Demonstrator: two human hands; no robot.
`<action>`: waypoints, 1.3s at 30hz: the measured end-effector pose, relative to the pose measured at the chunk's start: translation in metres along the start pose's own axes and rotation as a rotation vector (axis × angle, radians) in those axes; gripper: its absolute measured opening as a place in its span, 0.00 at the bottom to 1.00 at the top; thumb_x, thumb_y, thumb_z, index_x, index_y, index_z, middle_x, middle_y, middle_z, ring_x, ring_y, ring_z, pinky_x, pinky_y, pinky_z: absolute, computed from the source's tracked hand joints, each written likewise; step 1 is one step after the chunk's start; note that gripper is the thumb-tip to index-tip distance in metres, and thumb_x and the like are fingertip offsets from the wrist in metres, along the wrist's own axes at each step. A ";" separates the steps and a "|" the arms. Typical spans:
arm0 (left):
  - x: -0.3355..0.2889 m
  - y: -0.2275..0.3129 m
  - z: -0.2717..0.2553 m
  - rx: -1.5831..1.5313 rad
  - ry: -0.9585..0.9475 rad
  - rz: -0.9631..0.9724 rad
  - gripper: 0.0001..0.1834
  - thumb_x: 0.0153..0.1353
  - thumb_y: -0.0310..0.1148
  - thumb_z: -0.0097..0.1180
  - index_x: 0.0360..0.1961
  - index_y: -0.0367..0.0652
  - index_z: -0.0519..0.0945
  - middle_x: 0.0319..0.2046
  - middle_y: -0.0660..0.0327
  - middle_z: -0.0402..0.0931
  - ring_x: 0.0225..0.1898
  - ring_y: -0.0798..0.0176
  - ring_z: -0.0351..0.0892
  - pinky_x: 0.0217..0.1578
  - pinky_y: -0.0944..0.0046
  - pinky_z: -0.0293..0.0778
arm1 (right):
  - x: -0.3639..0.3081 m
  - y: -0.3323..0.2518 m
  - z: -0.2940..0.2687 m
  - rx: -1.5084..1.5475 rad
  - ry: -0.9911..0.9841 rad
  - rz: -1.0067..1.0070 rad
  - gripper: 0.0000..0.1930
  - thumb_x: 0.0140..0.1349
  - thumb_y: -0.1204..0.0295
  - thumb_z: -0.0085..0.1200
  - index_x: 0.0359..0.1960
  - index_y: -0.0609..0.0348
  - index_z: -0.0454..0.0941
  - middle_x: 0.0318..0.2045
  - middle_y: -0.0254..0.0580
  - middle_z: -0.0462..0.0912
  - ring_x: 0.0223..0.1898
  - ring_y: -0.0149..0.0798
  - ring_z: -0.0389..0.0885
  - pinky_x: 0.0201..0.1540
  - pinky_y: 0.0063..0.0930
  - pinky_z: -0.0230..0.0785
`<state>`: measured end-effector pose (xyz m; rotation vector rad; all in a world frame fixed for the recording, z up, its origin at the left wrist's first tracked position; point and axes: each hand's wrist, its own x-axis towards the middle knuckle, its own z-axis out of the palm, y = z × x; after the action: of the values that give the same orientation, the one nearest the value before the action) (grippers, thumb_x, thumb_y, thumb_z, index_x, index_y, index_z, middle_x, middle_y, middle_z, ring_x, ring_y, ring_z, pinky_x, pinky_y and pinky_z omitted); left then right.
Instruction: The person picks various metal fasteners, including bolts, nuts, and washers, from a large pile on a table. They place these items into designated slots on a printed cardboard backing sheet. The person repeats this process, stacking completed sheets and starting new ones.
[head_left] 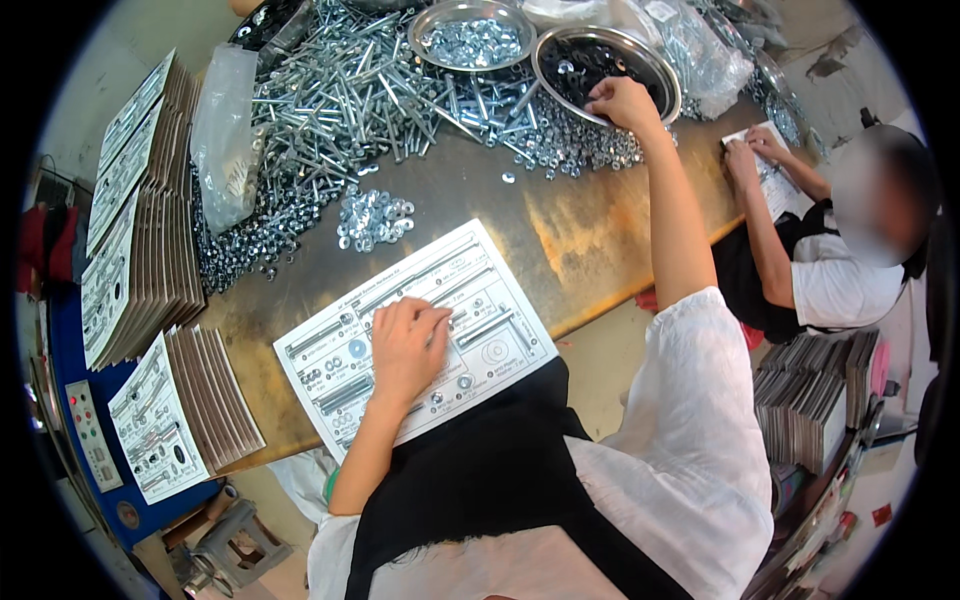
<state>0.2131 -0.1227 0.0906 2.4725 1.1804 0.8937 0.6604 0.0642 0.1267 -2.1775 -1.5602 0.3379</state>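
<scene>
A white printed card [530, 335] with outlines of bolts, nuts and washers lies slantwise at the table's front edge, close against my apron. Several metal bolts, nuts and washers sit on its printed places. My left hand [410, 345] rests on the middle of the card, fingers loosely apart; what lies under it is hidden. Stretched out to the far right, my right hand [622, 103] dips over the rim of a round metal bowl [672, 85] of black parts [590, 62]. Its thumb and fingertips are pinched together; anything between them is too small to make out.
A heap of long bolts [345, 85], loose nuts [250, 240] and a small pile of washers [372, 218] cover the table's far side. Another metal bowl [475, 62] holds shiny parts. Stacked cards [150, 270] stand at left. A co-worker [800, 230] handles a card at right.
</scene>
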 end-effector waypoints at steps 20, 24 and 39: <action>-0.025 -0.018 -0.027 -0.033 -0.012 -0.041 0.07 0.55 0.26 0.64 0.36 0.46 0.84 0.33 0.64 0.77 0.36 0.57 0.74 0.40 0.60 0.67 | -0.002 -0.036 -0.006 0.207 -0.066 0.215 0.18 0.52 0.56 0.72 0.26 0.62 0.86 0.19 0.37 0.83 0.18 0.29 0.80 0.25 0.23 0.73; -0.031 -0.018 -0.030 -0.066 -0.053 -0.041 0.07 0.56 0.26 0.63 0.37 0.45 0.84 0.34 0.63 0.78 0.36 0.56 0.75 0.41 0.60 0.68 | -0.014 -0.028 -0.012 0.224 0.109 0.121 0.16 0.51 0.60 0.71 0.32 0.60 0.88 0.19 0.38 0.84 0.18 0.32 0.81 0.28 0.24 0.75; 0.010 0.021 -0.065 -1.069 0.205 -0.514 0.13 0.67 0.25 0.56 0.51 0.34 0.80 0.39 0.62 0.76 0.31 0.72 0.78 0.33 0.73 0.75 | -0.280 -0.220 0.075 0.884 -0.029 -0.216 0.06 0.63 0.76 0.58 0.36 0.63 0.86 0.25 0.40 0.83 0.26 0.27 0.78 0.28 0.20 0.67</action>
<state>0.1895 -0.1303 0.1550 1.1936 0.9352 1.1933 0.3502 -0.1241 0.1518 -1.3159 -1.2836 0.8058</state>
